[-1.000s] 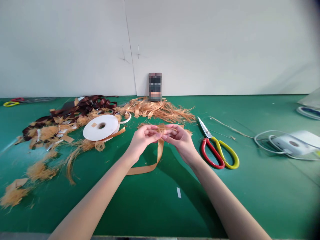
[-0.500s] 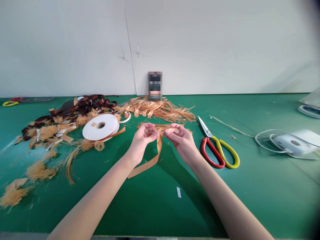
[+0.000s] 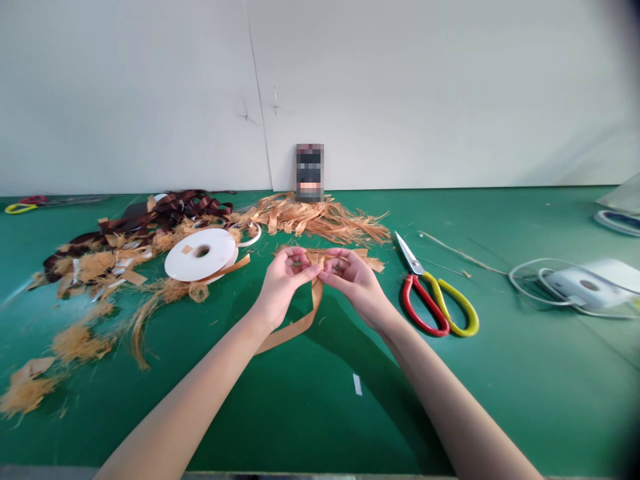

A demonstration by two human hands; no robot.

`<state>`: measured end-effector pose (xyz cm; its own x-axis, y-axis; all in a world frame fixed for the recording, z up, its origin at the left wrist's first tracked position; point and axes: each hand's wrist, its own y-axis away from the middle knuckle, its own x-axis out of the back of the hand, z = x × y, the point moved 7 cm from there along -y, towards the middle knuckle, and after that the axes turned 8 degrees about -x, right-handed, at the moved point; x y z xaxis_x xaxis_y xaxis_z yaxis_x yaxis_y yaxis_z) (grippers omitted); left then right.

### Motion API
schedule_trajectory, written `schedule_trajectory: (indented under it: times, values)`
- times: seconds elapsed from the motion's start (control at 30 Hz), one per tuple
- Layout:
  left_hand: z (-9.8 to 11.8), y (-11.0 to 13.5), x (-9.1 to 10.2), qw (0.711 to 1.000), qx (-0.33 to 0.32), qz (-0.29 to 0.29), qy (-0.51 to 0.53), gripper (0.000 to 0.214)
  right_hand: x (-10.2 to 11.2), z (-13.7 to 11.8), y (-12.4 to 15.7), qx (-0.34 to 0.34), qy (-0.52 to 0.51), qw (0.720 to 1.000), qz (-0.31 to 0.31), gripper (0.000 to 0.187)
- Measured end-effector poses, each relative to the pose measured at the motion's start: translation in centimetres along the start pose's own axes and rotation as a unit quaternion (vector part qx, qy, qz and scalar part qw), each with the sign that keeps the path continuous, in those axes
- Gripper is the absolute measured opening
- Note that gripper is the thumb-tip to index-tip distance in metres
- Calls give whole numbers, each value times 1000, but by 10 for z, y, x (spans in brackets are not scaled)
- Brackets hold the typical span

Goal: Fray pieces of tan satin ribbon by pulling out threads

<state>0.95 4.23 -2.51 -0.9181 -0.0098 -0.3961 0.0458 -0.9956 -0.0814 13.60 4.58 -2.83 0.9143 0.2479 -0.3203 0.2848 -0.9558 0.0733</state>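
Note:
My left hand (image 3: 286,283) and my right hand (image 3: 356,283) pinch a frayed tan ribbon (image 3: 325,257) at the middle of the table, with their fingertips almost meeting over it. Loose fibres stick out on both sides of my fingers. A smooth tail of the ribbon (image 3: 293,333) runs down from under my hands and curves left on the mat. It appears to lead towards a white ribbon spool (image 3: 200,255), which lies flat just left of my left hand. The part between my fingers is hidden.
Red-and-yellow-handled scissors (image 3: 427,305) lie right of my hands. Behind them is a heap of frayed tan ribbon (image 3: 315,220). Dark brown ribbon (image 3: 165,213) and fluffy fibre clumps (image 3: 80,343) cover the left of the green mat (image 3: 320,420). A white corded device (image 3: 585,287) sits at right.
My hands have moved back together from the wider gap half a second ago. Their fingertips now nearly meet over the ribbon, and the hanging tail has shifted slightly.

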Motion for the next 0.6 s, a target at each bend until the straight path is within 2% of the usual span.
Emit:
schedule_trajectory:
  times: [0.1,0.2,0.33,0.4,0.5,0.6]
  values:
    - [0,-1,1,1000,-2,8,6,39,1,4,0,-25,10,1000,9,45]
    - [0,0,2,999,1,20,31,39,-3,11,1,-60,22,998,-14,39]
    - [-1,-2,3,993,45,17,110,32,-8,10,2,-73,-12,996,-43,34]
    - [1,-5,7,984,70,32,162,28,-8,4,1,-78,-11,995,-56,36]
    - [7,-13,21,971,86,73,213,25,-3,-12,-2,-78,44,994,-55,38]
    - [16,-23,41,982,57,99,149,25,1,-33,-7,-70,128,987,-61,36]
